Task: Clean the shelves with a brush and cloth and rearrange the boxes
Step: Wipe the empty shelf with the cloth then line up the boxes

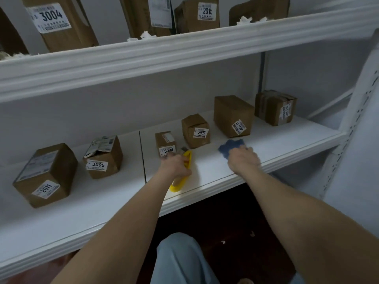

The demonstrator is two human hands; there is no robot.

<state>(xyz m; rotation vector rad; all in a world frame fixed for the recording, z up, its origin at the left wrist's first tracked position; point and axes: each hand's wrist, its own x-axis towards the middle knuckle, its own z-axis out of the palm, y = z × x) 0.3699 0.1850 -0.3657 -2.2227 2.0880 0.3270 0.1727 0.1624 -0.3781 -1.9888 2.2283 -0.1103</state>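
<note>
Lower shelf (276,140), right half. Person crouched in front, both arms reaching in.

Left hand (177,163): fingers wrapped round the middle of a yellow brush (176,186). It is a firm, closed hold, with the brush lying along the shelf board. The bristle end points in towards the small box marked 3004 (165,143), and the butt end sticks out at the shelf's front edge.

Right hand (244,160): palm down on a blue cloth (230,147), which spreads out ahead of the fingers on the board, just in front of the box labelled 3205 (233,115). From behind the knuckles I cannot tell whether the fingers lie flat or bunch the fabric.

Handling, as I judge it:
- Brush: rigid plastic, light, smooth. Best held mid-handle, as it is now.
- Cloth: soft and limp, so it will fold and drag. It probably needs flat pressure from above to wipe evenly.
- Boxes: brown card, small, probably light. Some look dented, and the far right box (275,107) is heavily taped. Take them by two opposite sides rather than by the flaps.

Looks: white labels with black numbers. The boxes 2007 (195,130), 3005 (103,156) and 2011 (45,175) stand apart, turned at odd angles. White scraps (146,34) lie on the upper shelf (143,58) among more boxes.
</note>
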